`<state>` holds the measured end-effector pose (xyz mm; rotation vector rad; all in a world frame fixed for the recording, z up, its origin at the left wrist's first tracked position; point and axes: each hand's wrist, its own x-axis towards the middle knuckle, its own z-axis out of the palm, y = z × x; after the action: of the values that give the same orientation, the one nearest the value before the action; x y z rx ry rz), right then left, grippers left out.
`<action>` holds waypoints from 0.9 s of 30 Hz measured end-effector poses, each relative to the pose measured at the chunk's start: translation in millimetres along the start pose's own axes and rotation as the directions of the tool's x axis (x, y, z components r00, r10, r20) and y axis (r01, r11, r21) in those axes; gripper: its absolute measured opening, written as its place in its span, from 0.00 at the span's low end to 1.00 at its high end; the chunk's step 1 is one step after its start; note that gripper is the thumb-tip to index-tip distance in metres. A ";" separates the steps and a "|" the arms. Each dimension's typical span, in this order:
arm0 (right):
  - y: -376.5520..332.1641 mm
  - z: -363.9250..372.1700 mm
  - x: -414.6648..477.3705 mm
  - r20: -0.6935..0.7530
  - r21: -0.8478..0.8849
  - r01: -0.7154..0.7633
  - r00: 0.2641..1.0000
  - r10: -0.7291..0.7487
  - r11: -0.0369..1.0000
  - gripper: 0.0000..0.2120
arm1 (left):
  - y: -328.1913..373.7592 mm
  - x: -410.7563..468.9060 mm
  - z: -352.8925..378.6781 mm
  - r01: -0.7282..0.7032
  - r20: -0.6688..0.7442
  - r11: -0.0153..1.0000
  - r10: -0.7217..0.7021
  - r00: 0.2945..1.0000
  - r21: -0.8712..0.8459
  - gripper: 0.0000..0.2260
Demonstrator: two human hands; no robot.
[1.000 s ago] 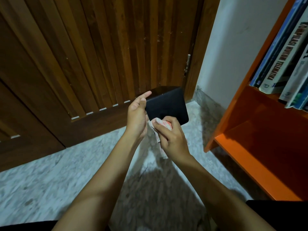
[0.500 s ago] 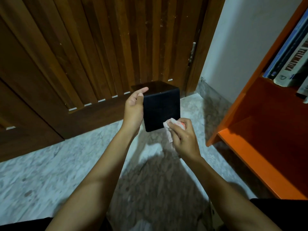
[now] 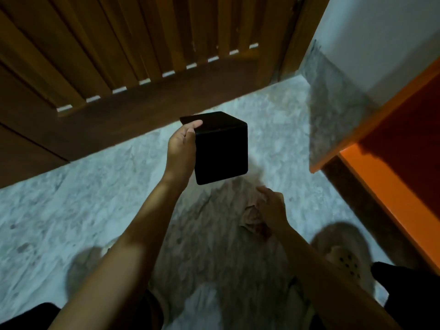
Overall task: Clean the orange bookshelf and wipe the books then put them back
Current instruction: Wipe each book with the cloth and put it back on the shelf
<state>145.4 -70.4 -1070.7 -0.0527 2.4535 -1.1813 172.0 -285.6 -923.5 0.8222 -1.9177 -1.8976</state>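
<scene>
My right hand [image 3: 271, 208] curls round a crumpled cloth [image 3: 252, 219] over the marble floor [image 3: 71, 198]. Beyond it, my left hand [image 3: 182, 148] grips a black box [image 3: 221, 153] by its side, clear of the orange bookshelf [image 3: 381, 186], before a wooden door [image 3: 119, 44].

The box [image 3: 221, 151] is plain matt black on every face that shows, with no print. The cloth [image 3: 251, 217] is a pale pinkish beige with a dark red patch at its lower end. The floor [image 3: 83, 198] is light grey marble, mottled and veined with white and darker grey. Along the floor's far edge the door [image 3: 119, 44] is warm brown wood in vertical slats above a darker brown bottom rail. The wall [image 3: 381, 32] is white, its skirting [image 3: 333, 103] mottled grey like the floor. At the floor's right edge the shelf [image 3: 381, 184] is bright orange, going to deep red-orange in shadow. A blurred shoe [image 3: 350, 260] is cream with dark round holes.
</scene>
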 end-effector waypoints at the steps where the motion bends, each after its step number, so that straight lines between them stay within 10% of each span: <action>1: 7.2 4.0 -1.4 0.021 -0.010 -0.021 1.000 0.022 1.000 0.17 | -8.4 3.9 0.5 0.016 -0.009 1.000 -0.016 1.000 0.017 0.13; 8: 13.3 -1.2 -5.2 0.085 -0.118 -0.048 0.995 0.059 0.992 0.17 | -33.3 8.7 9.3 -0.013 0.012 0.989 0.012 1.000 0.146 0.15; 17: -124.7 -92.9 -17.7 -0.045 0.495 0.073 0.997 -0.058 0.866 0.13 | 49.1 -46.7 25.9 -0.252 0.202 0.963 0.229 0.952 0.098 0.13; 27: -234.0 -243.2 -132.0 -0.234 0.599 0.289 0.955 -0.183 0.747 0.07 | 166.8 -175.8 42.7 -0.780 0.483 0.596 0.635 0.603 0.191 0.14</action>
<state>139.8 -12.4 -713.0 -0.0793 2.0810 -2.1474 255.2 -154.2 -732.8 -0.3103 -2.3760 -1.2065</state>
